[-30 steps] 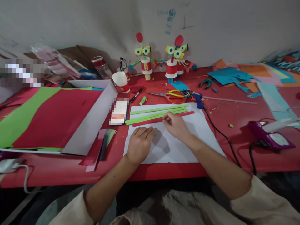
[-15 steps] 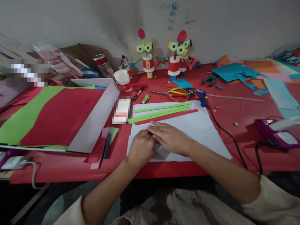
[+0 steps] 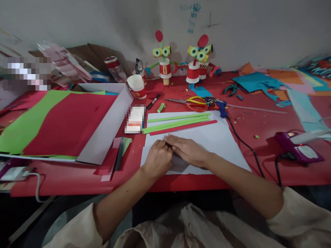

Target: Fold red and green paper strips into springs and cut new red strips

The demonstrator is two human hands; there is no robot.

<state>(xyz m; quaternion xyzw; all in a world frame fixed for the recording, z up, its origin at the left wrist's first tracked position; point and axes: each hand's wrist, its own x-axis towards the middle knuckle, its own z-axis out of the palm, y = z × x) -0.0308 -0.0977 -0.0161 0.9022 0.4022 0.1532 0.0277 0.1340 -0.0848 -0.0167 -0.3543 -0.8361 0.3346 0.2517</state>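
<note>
Touching right hand (image 3: 190, 151), left hand (image 3: 158, 159) curls over white paper (image 3: 219, 139); grips hidden, cannot tell; bare paper toward right edge.

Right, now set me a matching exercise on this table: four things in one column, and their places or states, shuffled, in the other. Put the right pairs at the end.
Things
1. Red strip
2. Paper cups
3. Black marker
4. Purple device

Places and states
A. Upright, stacked one inside another
B. Towards the right side of the red table, with a black plug at it
C. Flat on the white paper, beside the green strips
D. Lying near a small pleated green piece

Right pairs: 1-C, 2-A, 3-D, 4-B
</note>
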